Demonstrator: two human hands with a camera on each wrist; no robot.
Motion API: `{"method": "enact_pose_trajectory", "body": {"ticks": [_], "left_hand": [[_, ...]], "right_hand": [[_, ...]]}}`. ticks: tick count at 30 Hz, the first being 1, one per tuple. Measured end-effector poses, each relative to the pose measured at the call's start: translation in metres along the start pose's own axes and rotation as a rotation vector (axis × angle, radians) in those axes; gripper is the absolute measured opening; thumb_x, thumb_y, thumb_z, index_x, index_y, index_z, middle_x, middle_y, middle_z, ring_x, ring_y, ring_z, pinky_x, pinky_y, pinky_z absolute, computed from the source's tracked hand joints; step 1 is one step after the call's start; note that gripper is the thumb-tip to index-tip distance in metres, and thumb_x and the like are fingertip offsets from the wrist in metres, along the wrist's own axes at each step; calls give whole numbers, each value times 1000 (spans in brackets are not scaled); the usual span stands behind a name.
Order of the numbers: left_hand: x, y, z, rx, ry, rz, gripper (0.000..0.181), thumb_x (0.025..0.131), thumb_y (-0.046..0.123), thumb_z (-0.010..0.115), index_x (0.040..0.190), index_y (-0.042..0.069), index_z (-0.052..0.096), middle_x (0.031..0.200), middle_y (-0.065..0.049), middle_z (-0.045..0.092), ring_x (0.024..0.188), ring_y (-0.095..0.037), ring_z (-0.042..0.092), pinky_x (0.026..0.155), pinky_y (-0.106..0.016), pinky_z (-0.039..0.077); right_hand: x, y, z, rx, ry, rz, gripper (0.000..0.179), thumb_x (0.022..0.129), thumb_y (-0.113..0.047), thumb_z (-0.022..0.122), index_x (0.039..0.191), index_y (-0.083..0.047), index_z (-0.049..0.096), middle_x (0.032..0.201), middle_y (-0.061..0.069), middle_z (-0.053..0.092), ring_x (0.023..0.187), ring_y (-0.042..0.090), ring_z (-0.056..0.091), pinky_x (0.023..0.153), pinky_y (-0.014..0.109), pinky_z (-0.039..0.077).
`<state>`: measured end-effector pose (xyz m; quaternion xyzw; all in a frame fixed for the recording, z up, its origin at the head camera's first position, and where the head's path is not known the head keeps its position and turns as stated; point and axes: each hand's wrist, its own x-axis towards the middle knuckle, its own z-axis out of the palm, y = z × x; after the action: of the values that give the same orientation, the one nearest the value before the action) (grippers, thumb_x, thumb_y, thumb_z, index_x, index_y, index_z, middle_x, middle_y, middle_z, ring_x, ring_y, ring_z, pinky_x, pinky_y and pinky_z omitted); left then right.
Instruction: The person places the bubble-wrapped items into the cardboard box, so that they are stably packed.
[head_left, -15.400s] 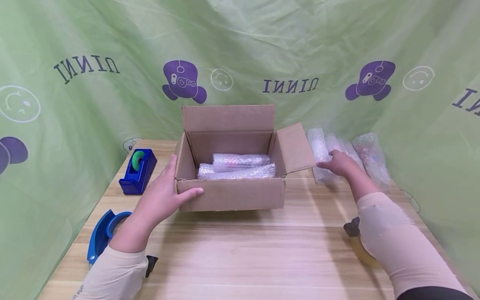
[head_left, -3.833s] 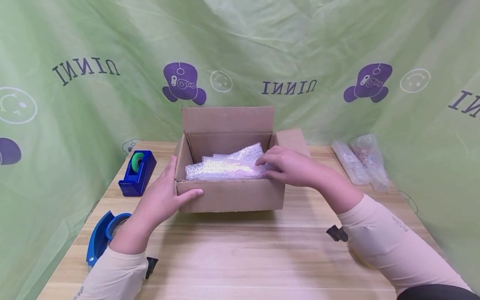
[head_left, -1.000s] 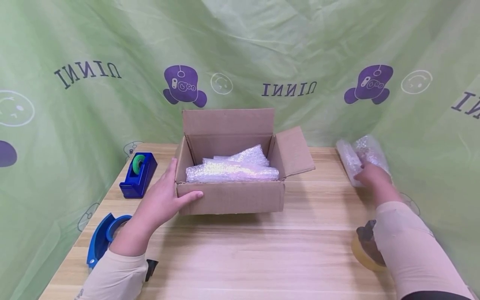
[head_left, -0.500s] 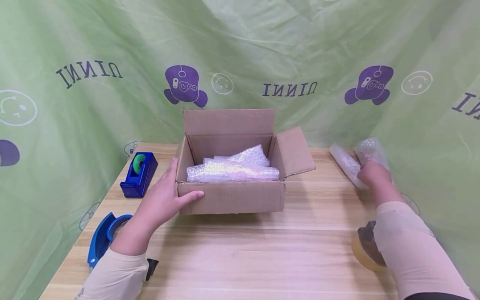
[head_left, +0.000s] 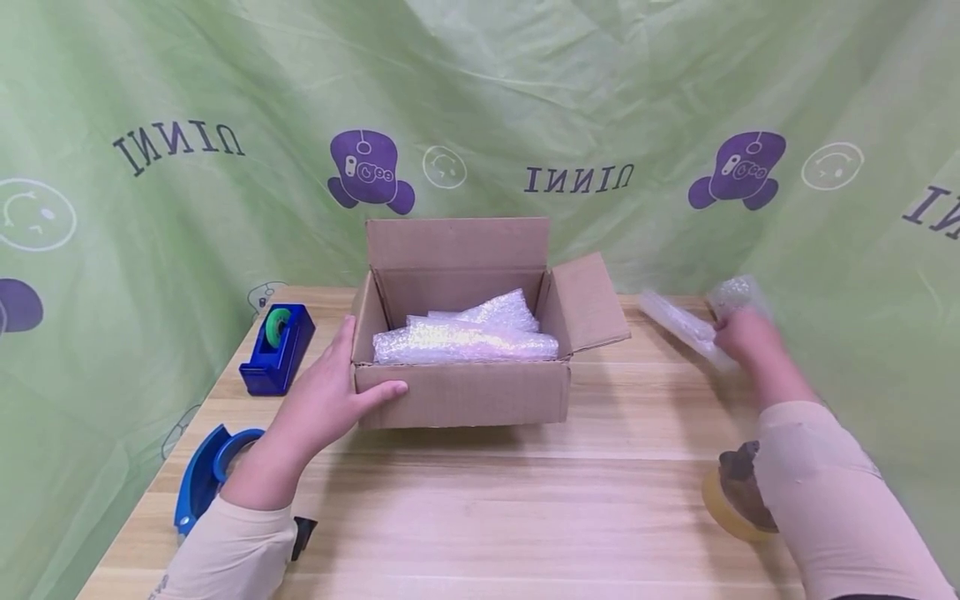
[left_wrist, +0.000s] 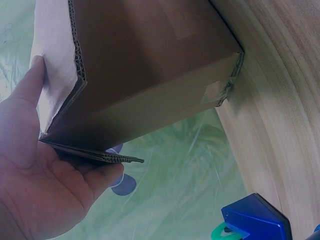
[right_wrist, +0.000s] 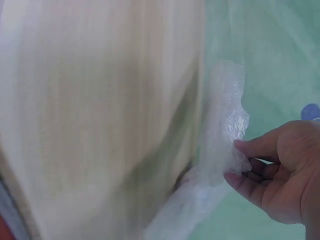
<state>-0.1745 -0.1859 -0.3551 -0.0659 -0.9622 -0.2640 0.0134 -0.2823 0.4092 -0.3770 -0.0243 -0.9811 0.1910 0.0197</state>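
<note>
An open cardboard box (head_left: pixel 465 396) stands mid-table with several bubble-wrapped packages (head_left: pixel 480 343) inside. My left hand (head_left: pixel 318 404) grips its front left corner, thumb over the front; in the left wrist view the fingers reach behind a flap (left_wrist: pixel 97 154). At the right back, my right hand (head_left: pixel 753 342) pinches the near end of a long bubble-wrapped package (head_left: pixel 675 318), which slants up to the left. The right wrist view shows thumb and fingers on the wrap (right_wrist: pixel 224 120). Another bubble-wrapped bundle (head_left: pixel 738 292) lies behind that hand, partly hidden by it.
On the left are a blue desktop tape dispenser (head_left: pixel 277 354) with green tape and a blue hand-held tape dispenser (head_left: pixel 198 483), partly behind the forearm. A yellowish tape roll (head_left: pixel 727 512) lies by the right sleeve. The box's right flap (head_left: pixel 588 300) sticks outward.
Over the longer span, wrapped packages left the table's right side and the box filled up. In the last second my right hand took one package and swung its far end left. My left hand stayed put.
</note>
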Motion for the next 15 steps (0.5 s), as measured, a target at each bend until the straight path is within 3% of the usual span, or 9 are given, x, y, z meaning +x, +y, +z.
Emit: {"method": "enact_pose_trajectory", "body": {"ticks": [5, 11, 15], "left_hand": [[0, 1, 0, 4, 0, -1, 129, 71, 85, 55, 158, 13, -8, 163, -21, 15, 143, -47, 28, 109, -65, 32], [-1, 0, 0, 7, 0, 0, 129, 72, 85, 56, 158, 13, -9, 163, -20, 14, 143, -47, 28, 109, -65, 33], [0, 0, 0, 5, 1, 0, 129, 72, 84, 56, 158, 13, -9, 163, -21, 15, 143, -47, 29, 108, -65, 33]], "right_hand": [[-4, -17, -13, -25, 14, -45, 11, 80, -4, 62, 86, 5, 66, 77, 19, 62, 72, 34, 54, 58, 40, 43], [-8, -42, -30, 3, 3, -65, 32, 88, -7, 60, 115, 10, 64, 112, 34, 62, 91, 46, 61, 79, 58, 49], [-11, -62, -43, 28, 11, -75, 33, 93, -11, 58, 118, 10, 62, 118, 35, 60, 102, 50, 58, 89, 62, 45]]}}
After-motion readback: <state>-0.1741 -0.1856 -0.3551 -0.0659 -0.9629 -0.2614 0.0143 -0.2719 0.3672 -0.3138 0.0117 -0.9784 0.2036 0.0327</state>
